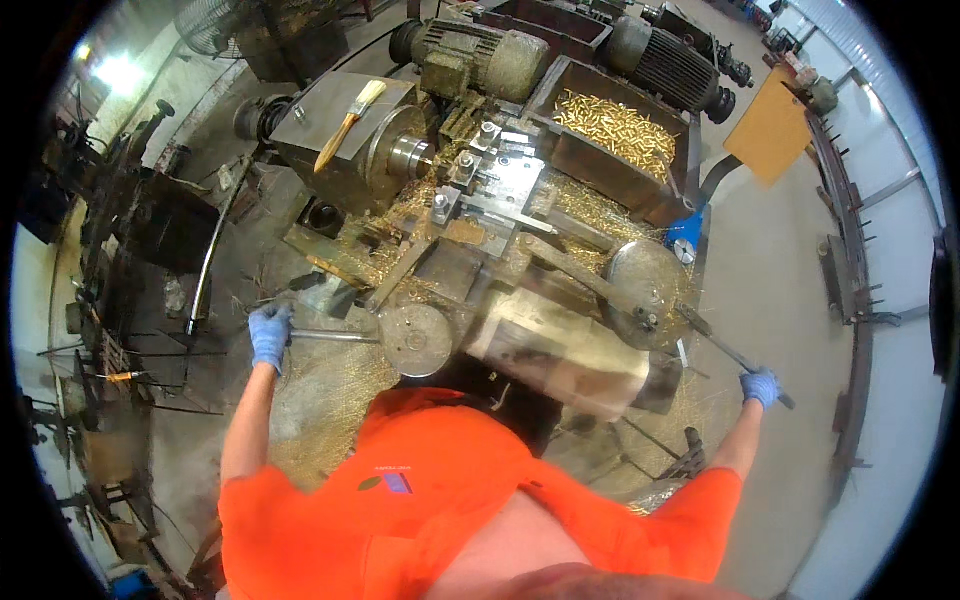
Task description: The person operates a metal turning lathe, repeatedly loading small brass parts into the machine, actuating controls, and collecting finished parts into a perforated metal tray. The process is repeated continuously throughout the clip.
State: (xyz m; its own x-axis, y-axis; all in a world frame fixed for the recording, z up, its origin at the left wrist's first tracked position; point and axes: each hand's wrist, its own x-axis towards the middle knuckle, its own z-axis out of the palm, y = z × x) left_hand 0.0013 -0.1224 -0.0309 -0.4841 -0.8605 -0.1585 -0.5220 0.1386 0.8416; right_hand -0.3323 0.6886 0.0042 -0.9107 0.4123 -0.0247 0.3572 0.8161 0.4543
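My left hand [270, 336], in a blue glove, is closed round the end of a metal lever [335, 336] that runs to a round disc [415, 340] on the lathe's front. Far to the right, my right hand [760, 387], also gloved, grips a long bar handle [722, 345] fixed at a larger disc [648, 290]. Between them sits the tool slide [505, 180] with its bolted clamps. At its left is the round chuck [410, 157]. A wooden-handled paintbrush [350, 122] lies on the grey headstock [345, 110].
A metal bin [615, 185] of small brass-coloured parts [615, 130] stands behind the slide, near electric motors [490, 60]. Brass shavings [330, 420] cover the machine bed and floor. A tan board [768, 125] stands at the right; a metal rod [215, 245] leans at the left.
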